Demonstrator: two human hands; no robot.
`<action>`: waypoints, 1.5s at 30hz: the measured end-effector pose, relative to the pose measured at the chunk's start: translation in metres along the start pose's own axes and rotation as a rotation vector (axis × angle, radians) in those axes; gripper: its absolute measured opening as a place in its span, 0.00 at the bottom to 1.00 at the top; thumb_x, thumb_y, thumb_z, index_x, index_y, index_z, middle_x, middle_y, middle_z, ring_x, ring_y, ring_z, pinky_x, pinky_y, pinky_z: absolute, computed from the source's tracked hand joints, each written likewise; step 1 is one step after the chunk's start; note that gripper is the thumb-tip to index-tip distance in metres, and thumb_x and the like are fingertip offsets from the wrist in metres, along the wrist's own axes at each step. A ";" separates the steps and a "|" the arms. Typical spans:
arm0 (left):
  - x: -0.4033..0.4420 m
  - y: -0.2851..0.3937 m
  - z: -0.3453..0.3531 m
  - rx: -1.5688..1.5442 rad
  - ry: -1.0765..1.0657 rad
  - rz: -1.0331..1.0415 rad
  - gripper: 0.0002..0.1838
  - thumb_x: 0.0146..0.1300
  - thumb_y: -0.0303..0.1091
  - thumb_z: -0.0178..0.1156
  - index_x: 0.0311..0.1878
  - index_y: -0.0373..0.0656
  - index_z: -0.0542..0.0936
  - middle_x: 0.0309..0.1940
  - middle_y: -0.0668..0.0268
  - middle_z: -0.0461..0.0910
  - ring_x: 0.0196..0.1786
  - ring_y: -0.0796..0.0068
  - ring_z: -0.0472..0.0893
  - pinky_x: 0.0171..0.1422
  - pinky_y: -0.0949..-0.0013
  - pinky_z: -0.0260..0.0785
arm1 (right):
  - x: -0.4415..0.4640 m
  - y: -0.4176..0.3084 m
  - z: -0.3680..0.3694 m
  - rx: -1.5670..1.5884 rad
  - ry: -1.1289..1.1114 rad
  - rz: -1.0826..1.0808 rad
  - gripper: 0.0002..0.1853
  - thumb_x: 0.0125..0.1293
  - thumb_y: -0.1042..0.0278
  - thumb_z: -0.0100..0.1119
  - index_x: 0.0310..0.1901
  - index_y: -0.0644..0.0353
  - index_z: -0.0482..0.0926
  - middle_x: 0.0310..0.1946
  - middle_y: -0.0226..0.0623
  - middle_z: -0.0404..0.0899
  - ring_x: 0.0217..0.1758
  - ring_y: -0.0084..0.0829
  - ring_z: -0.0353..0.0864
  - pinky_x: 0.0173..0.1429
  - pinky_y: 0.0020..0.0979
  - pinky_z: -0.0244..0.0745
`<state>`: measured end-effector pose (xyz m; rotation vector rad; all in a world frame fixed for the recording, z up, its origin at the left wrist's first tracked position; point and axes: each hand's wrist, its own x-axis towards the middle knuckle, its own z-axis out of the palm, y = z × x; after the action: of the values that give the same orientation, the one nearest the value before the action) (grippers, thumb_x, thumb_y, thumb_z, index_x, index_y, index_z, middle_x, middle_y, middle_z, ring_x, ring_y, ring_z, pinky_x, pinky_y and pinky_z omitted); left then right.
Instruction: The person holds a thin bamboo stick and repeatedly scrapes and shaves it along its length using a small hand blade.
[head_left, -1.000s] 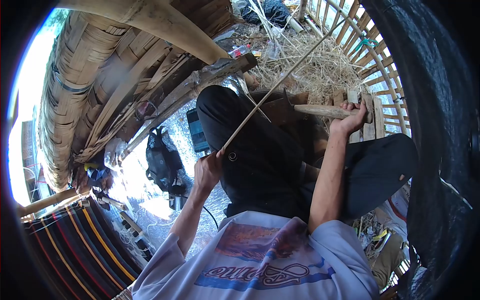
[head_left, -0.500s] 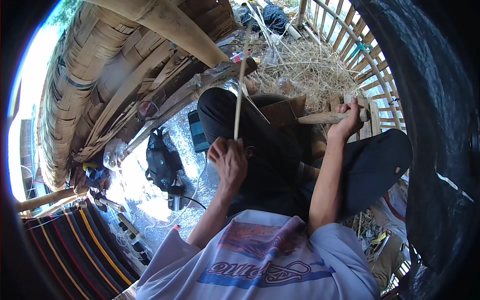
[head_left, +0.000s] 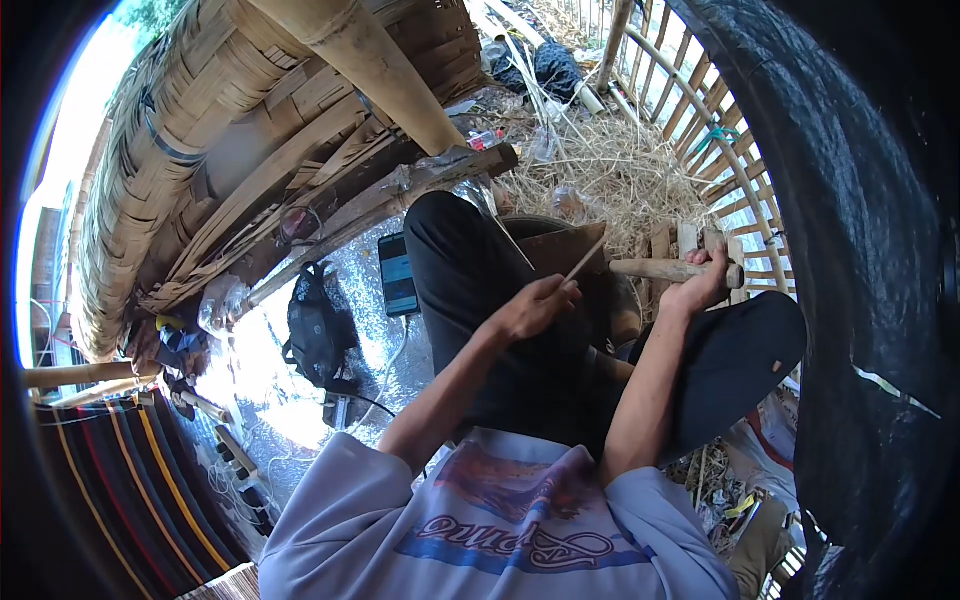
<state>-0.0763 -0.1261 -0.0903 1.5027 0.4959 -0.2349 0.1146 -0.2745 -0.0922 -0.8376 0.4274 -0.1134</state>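
My left hand point(head_left: 540, 305), over my bent knee, pinches one end of a thin bamboo strip point(head_left: 586, 260). The strip slants up and right, its far end overlapping the blade in view; I cannot tell if they touch. My right hand point(head_left: 697, 283) is wrapped round the wooden handle point(head_left: 655, 269) of a broad-bladed knife point(head_left: 550, 250). Its brown blade points left, between my legs. Behind the blade lies a dark round rim point(head_left: 530, 223), mostly hidden.
A phone point(head_left: 397, 272) with a cable and a black bag point(head_left: 318, 325) lie on the shiny floor sheet at left. Straw point(head_left: 630, 165) and scraps cover the ground ahead. Woven bamboo wall point(head_left: 230, 150) rises left; slatted bamboo point(head_left: 715, 120) and dark sheeting point(head_left: 880, 250) stand right.
My left hand has moved right, bringing the bamboo strip from upright over my knee to a slant by the knife blade. My right hand keeps its grip on the handle.
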 end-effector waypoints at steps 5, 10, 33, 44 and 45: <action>-0.073 0.025 -0.078 0.073 0.412 0.141 0.18 0.72 0.42 0.46 0.49 0.35 0.74 0.39 0.64 0.75 0.45 0.75 0.73 0.54 0.72 0.63 | -0.011 0.009 0.011 -0.048 -0.003 0.060 0.10 0.59 0.68 0.61 0.24 0.56 0.70 0.18 0.25 0.62 0.24 0.21 0.63 0.34 0.27 0.65; -0.112 0.039 -0.096 0.424 0.650 -0.045 0.13 0.69 0.37 0.49 0.41 0.34 0.75 0.30 0.60 0.73 0.36 0.66 0.73 0.45 0.67 0.64 | -0.014 0.017 0.016 -0.068 0.003 0.035 0.11 0.58 0.67 0.63 0.25 0.57 0.70 0.20 0.26 0.65 0.23 0.20 0.65 0.32 0.26 0.66; -0.162 0.007 -0.046 0.833 0.176 0.392 0.11 0.66 0.36 0.52 0.37 0.42 0.81 0.46 0.62 0.79 0.53 0.56 0.74 0.60 0.55 0.60 | -0.049 0.027 0.038 -0.347 -0.364 0.024 0.13 0.61 0.63 0.62 0.27 0.60 0.72 0.16 0.26 0.68 0.15 0.17 0.65 0.19 0.22 0.61; -0.175 -0.007 -0.045 0.610 0.220 -0.127 0.09 0.66 0.37 0.56 0.39 0.40 0.75 0.26 0.54 0.79 0.29 0.54 0.81 0.27 0.60 0.69 | -0.066 0.018 0.029 -0.643 -0.578 -0.079 0.10 0.59 0.67 0.64 0.25 0.61 0.76 0.18 0.23 0.74 0.23 0.13 0.70 0.28 0.21 0.66; -0.168 -0.002 -0.043 0.617 0.203 -0.121 0.09 0.66 0.37 0.56 0.39 0.40 0.75 0.26 0.54 0.79 0.29 0.54 0.81 0.27 0.60 0.69 | -0.073 0.012 0.035 -0.616 -0.591 -0.068 0.10 0.59 0.67 0.65 0.24 0.61 0.76 0.19 0.23 0.74 0.24 0.13 0.70 0.29 0.22 0.66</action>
<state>-0.2321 -0.1094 -0.0162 2.1130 0.7193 -0.3532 0.0619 -0.2233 -0.0572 -1.4336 -0.1419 0.2142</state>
